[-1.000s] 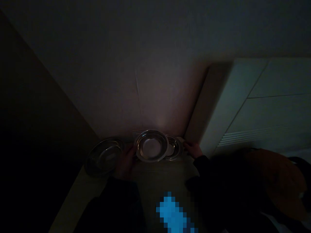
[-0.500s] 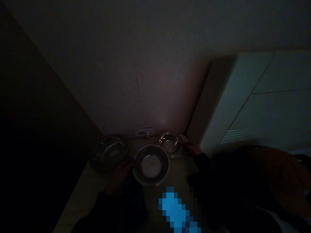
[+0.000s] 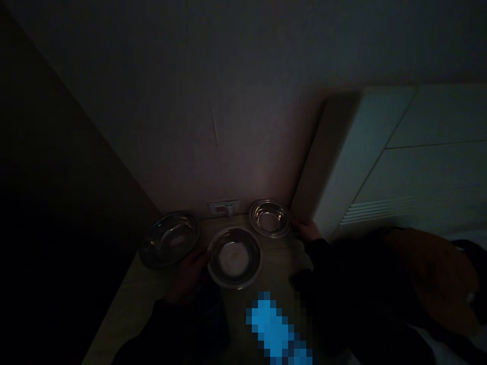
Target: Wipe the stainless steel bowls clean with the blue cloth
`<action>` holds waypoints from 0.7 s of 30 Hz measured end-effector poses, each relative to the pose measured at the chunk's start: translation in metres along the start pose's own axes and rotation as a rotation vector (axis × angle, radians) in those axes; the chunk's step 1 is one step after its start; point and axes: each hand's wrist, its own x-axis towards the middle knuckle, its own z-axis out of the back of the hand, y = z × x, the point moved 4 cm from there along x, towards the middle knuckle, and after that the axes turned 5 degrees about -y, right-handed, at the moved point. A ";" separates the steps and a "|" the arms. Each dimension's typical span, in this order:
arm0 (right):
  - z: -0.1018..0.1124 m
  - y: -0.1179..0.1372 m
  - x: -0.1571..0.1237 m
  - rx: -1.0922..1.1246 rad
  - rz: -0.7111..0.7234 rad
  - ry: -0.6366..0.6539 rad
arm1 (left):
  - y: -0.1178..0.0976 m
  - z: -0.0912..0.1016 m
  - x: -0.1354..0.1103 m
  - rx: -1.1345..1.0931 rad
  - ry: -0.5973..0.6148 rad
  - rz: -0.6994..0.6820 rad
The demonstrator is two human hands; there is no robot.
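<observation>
- Head view: left grip (image 3: 188,276) clamped on the middle bowl (image 3: 235,259), just right of it.
- Right grip (image 3: 307,229) touches the small bowl (image 3: 269,220), leftward; whether clamped, I can't tell.

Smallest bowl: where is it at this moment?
In the head view, the smallest bowl is just right of centre, beyond and to the right of the middle bowl, with the right hand at its right rim.

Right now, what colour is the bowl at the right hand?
The bowl looks silvery, in the head view.
</observation>
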 end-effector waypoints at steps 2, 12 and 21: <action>0.004 0.004 -0.003 0.026 0.020 -0.007 | 0.003 -0.004 0.005 -0.011 0.006 -0.021; 0.023 0.028 -0.028 0.189 0.135 -0.061 | 0.022 -0.046 0.030 -0.015 0.096 -0.077; 0.027 0.029 -0.046 0.148 0.120 -0.043 | 0.032 -0.078 0.035 -0.018 0.124 -0.081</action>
